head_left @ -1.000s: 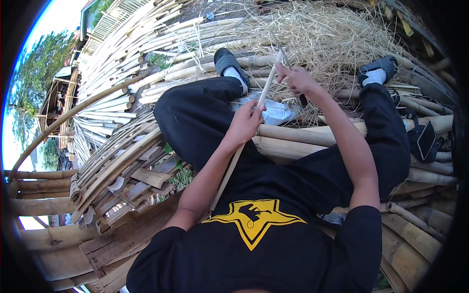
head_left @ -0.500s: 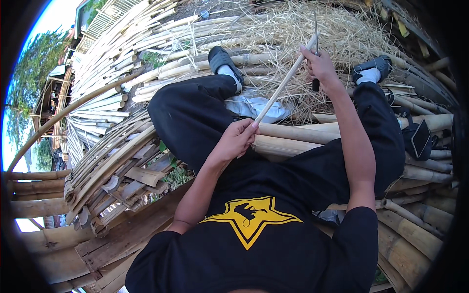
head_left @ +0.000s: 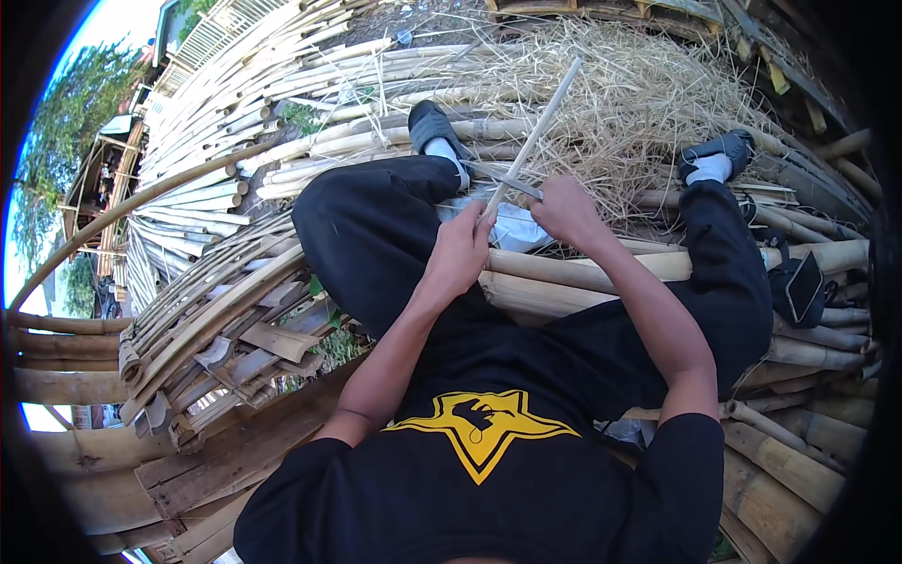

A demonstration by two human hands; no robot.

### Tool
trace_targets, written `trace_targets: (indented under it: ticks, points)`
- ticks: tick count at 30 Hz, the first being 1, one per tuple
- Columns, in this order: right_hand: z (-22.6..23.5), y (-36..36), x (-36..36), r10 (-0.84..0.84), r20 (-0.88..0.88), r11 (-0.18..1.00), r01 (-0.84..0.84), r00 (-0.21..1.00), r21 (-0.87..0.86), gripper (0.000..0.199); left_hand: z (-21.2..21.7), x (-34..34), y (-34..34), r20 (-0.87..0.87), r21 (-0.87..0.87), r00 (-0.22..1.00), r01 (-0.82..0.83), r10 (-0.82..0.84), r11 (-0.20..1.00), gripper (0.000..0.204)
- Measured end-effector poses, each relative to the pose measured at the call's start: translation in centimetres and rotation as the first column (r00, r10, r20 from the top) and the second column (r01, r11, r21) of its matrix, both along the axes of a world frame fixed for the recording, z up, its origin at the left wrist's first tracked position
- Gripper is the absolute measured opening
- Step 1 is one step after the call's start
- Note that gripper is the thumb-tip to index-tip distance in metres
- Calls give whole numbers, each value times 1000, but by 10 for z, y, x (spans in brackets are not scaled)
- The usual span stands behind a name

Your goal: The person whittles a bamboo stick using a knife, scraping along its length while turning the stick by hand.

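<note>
While the person sits on a heap of bamboo poles (head_left: 601, 273), the left hand (head_left: 460, 252) is clamped round the lower end of a pale bamboo strip (head_left: 537, 127). Strip's long axis runs up and to the right from that grip, free end out over the straw pile (head_left: 639, 85), well beyond both hands. Right hand (head_left: 567, 209) sits just beside the left, fingers closed on a knife (head_left: 512, 183); blade lies roughly crosswise, pointing left, meeting the strip just above the left fist. So the strip's free length lies away from the body and both hands work at its near end. Left hand is the one on the strip; right is equally near, touching it only through the blade, as far as I can tell. Legs in black trousers spread either side, dark shoes (head_left: 434, 127) on the poles. A dark pouch (head_left: 799, 287) lies to the right.
</note>
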State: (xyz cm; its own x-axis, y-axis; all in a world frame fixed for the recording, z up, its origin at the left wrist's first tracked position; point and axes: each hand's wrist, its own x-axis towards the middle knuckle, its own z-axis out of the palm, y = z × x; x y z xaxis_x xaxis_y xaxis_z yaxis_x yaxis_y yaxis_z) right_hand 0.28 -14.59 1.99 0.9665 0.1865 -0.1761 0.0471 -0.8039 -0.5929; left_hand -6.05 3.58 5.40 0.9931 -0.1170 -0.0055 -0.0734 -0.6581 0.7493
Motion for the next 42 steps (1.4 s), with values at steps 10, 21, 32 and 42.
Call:
trace_targets:
  ticks: [10, 21, 32, 42]
  points:
    - [-47, -19, 32, -7, -50, 989, -1, 999, -150, 37, -6, -15, -4, 16, 55, 1000, -2, 2, 999, 16]
    - [-36, -76, 68, -352, -42, 935, 350, 935, -51, 33, 7, -38, 26, -114, 27, 985, -126, 128, 992, 18]
    - [-21, 10, 1, 111, 5, 989, -110, 994, -97, 31, 0, -10, -9, 51, 325, 998, 26, -45, 945, 17]
    - [-92, -154, 77, -557, -71, 808, 520, 828, -277, 34, 4, -80, 23, -40, 158, 999, -16, 22, 987, 17]
